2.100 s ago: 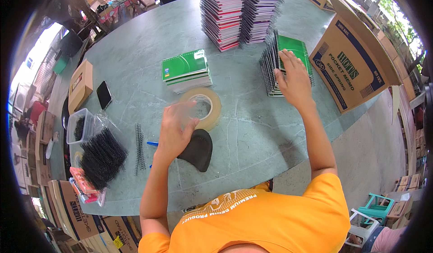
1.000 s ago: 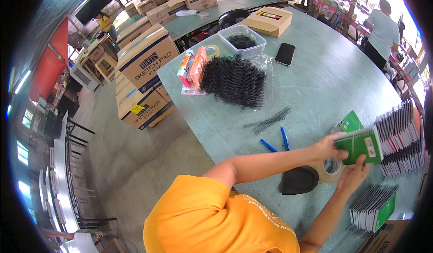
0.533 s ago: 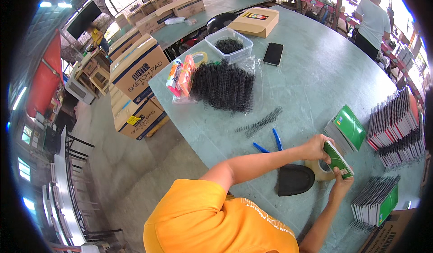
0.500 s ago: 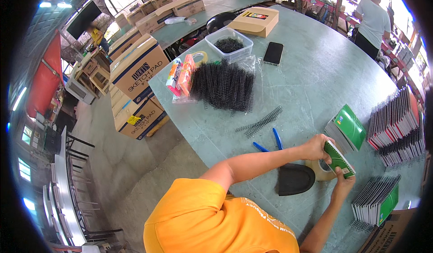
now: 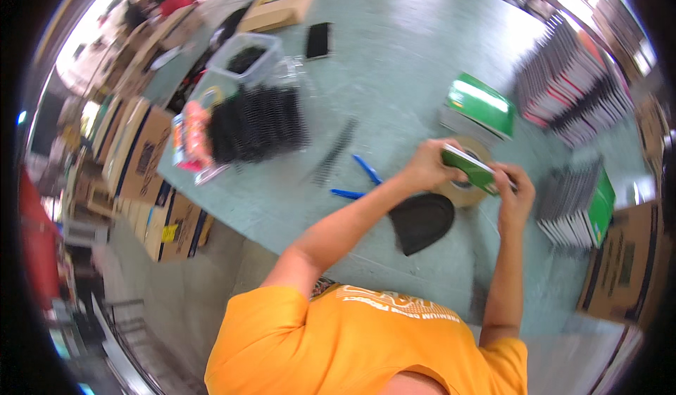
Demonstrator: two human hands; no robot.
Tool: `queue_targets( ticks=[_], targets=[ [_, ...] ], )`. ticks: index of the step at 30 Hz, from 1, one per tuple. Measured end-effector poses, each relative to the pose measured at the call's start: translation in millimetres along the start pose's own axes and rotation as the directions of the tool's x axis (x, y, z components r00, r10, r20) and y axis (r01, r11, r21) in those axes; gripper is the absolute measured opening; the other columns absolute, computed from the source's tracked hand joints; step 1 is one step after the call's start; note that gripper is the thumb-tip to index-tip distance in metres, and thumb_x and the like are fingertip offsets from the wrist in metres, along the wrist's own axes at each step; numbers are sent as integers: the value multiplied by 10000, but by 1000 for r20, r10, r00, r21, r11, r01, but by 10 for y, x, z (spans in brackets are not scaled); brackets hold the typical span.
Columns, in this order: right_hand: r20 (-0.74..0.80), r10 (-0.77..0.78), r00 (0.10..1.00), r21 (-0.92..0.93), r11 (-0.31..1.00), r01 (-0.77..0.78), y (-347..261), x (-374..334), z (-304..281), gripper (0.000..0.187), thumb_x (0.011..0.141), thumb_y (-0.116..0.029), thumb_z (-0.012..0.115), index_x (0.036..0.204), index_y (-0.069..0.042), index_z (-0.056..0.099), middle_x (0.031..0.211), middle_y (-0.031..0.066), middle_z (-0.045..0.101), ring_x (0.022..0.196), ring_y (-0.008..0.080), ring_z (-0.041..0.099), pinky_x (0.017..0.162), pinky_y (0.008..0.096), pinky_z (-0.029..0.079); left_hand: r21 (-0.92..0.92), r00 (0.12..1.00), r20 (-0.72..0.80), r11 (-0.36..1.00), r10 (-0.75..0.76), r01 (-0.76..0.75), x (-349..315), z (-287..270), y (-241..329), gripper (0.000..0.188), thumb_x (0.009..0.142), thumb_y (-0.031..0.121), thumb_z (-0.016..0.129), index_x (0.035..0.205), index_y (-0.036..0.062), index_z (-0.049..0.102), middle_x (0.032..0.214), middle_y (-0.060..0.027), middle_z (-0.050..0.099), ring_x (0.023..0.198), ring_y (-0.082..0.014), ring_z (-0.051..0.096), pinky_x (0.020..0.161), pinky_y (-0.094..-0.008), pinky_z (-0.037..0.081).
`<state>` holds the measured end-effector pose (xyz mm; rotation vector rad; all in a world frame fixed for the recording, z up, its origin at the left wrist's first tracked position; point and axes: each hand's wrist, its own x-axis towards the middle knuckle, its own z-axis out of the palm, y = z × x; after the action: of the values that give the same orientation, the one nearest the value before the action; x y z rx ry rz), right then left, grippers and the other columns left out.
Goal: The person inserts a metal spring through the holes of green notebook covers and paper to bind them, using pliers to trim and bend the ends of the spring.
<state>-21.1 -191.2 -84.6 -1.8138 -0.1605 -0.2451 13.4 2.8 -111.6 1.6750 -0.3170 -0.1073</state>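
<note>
A small green-covered notebook point(image 5: 470, 169) is held between my two hands above the table. My left hand point(image 5: 429, 166) grips its left end, with fingers and thumb closed on it. Closed on the opposite end is my right hand point(image 5: 516, 189). Below the notebook lies a roll of tan tape point(image 5: 466, 198), partly covered by it. Beside the roll is a dark, rounded flat pad point(image 5: 422, 222). Blue-handled pliers point(image 5: 365, 170) lie left of my left forearm, their heads hidden. Beyond my hands sits a stack of green-covered notebooks point(image 5: 482, 105).
Stacks of coil-bound notebooks stand far right point(image 5: 574, 89) and near right point(image 5: 574, 203). A pile of black spiral coils point(image 5: 257, 124), a clear plastic tub point(image 5: 265, 51), a phone point(image 5: 319, 41) and a tan box point(image 5: 279, 5) occupy the left side. Cartons point(image 5: 144, 152) stand beyond the table's edge.
The view has turned and shifted, so the table's contents appear further left and higher. Both hands still hold the notebook, now tilted so its cover shows more narrowly.
</note>
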Motion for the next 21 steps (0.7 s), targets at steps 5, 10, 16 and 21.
queue_targets(
  ticks=[5,10,16,21],
  targets=[
    [-50,-25,998,28,999,27,92,-16,-10,148,833,-144,663,904,-16,676,889,38,671,832,99,586,744,249,459,-250,996,74,965,-59,76,74,28,-61,259,650,5,799,860,42,652,791,9,664,719,-66,580,637,-237,473],
    [152,-529,835,-595,626,504,-423,127,165,256,769,-160,694,995,-53,643,875,75,660,850,219,619,783,343,459,-99,1000,-4,995,-18,18,5,21,6,204,708,61,754,878,28,646,813,-20,673,747,-93,604,664,-254,477],
    [304,-368,879,-678,565,471,-190,176,363,154,761,-182,663,887,-101,624,814,29,637,781,237,591,669,385,425,623,911,-80,734,404,-271,-455,-423,-25,214,775,146,668,933,8,628,911,-143,642,861,-318,613,754,-380,472],
    [288,-330,899,-654,617,436,-346,209,483,120,754,-164,665,851,-104,627,793,25,639,768,233,594,674,371,430,779,912,-394,485,-115,397,-1317,-1315,-201,217,819,207,640,948,35,614,958,-149,588,806,-335,599,700,-421,468]
  ],
)
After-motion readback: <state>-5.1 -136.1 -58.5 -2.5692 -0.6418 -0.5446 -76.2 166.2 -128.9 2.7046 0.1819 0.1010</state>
